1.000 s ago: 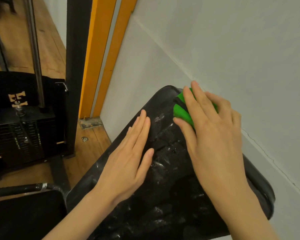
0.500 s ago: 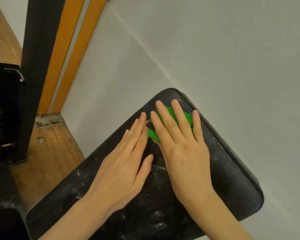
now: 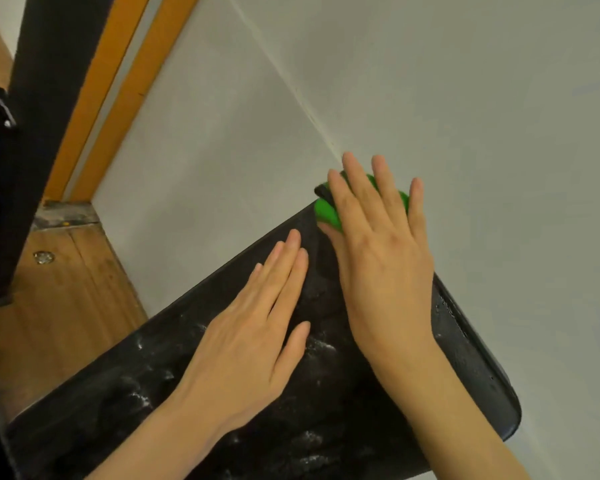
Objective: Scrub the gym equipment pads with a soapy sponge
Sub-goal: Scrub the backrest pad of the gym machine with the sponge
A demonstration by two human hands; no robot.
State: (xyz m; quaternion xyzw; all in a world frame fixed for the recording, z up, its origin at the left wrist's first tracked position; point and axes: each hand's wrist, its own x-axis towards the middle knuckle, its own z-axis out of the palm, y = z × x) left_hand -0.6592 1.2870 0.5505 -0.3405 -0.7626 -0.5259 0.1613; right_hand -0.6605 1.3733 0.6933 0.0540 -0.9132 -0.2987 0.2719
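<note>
- A grey-white wall (image 3: 465, 98) fills the upper right; at far left a strip of wooden floor (image 3: 66, 289) lies below a black upright post (image 3: 49, 81) and orange trim (image 3: 118, 81).
- The black pad (image 3: 326, 410) runs from lower left up to a corner close against the wall; its right edge sits just beside the wall, with bare wall and floor off its left edge.
- Whitish soap streaks (image 3: 319, 348) fleck the pad; its lower end is cut off by the frame.
- The left hand (image 3: 253, 334) lies flat on the pad, fingers straight and together, grasping nothing.
- The right hand (image 3: 381, 251) presses straight fingers down on the green sponge (image 3: 328, 211) at the pad's top corner; the sponge is mostly hidden beneath them, and the thumb is out of sight.
</note>
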